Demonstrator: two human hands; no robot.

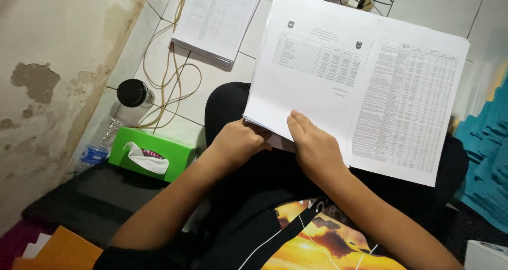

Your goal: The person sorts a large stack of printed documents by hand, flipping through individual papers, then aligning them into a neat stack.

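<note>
On the tiled floor a green cardboard tissue box (153,152) stands at the left, within reach, while the left hand (237,141) has its fingers clamped on the near corner of the thick white stack of printed paper sheets (312,85) resting on the lap, and the right hand (313,145) lies flat on top with fingers together, so the sheets stay aligned.

Left of the gripped corner, a green tissue box (151,152), plastic bottle (95,148) and dark-lidded jar (134,93) crowd the wall. Beyond them, a looped cable (174,85) and second paper stack (217,19) occupy the tiles. Bare tile (434,5) lies open far ahead, right.
</note>
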